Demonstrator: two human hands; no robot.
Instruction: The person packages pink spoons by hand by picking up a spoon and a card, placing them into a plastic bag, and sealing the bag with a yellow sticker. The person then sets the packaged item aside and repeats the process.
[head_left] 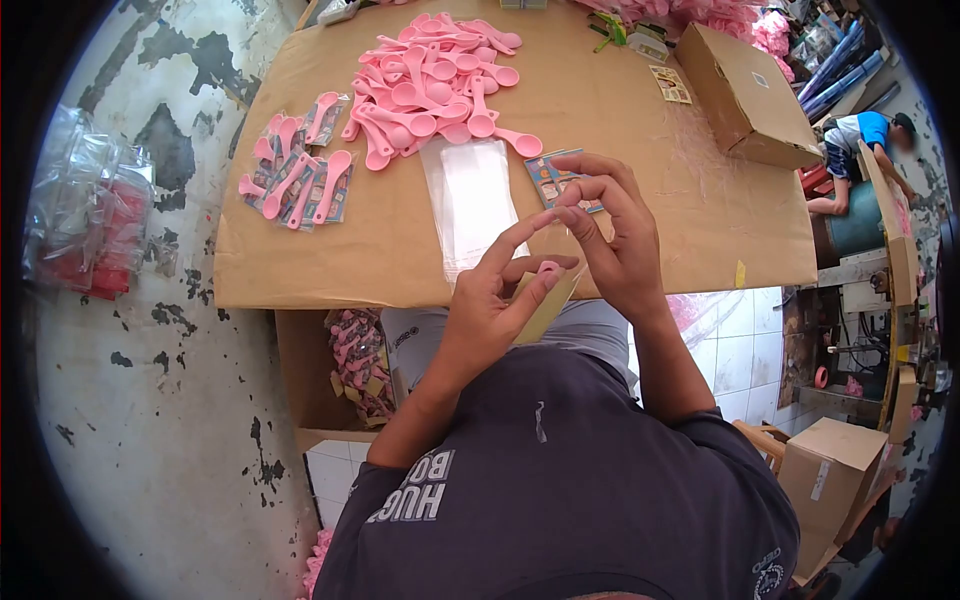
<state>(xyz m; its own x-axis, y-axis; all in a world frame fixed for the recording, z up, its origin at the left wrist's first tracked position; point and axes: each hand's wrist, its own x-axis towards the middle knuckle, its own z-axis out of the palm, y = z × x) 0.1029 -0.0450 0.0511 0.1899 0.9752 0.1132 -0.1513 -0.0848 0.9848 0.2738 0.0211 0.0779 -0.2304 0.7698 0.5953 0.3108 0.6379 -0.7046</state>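
My left hand is closed, thumb against fingers, around a clear plastic bag with a yellowish card in it. A small pink tip, apparently of a measuring spoon, shows by the thumb. My right hand is pinched, its thumb and index tip meeting my left index fingertip above the bag; what they grip is too small to see. Beyond the hands lie printed cards and a stack of clear bags. Behind these is a big pile of pink measuring spoons.
Spoons packed with cards lie at the table's left. A cardboard box stands at the back right. Below the table edge, a box holds packed spoons. Plastic bags hang on the left wall. Another person is at far right.
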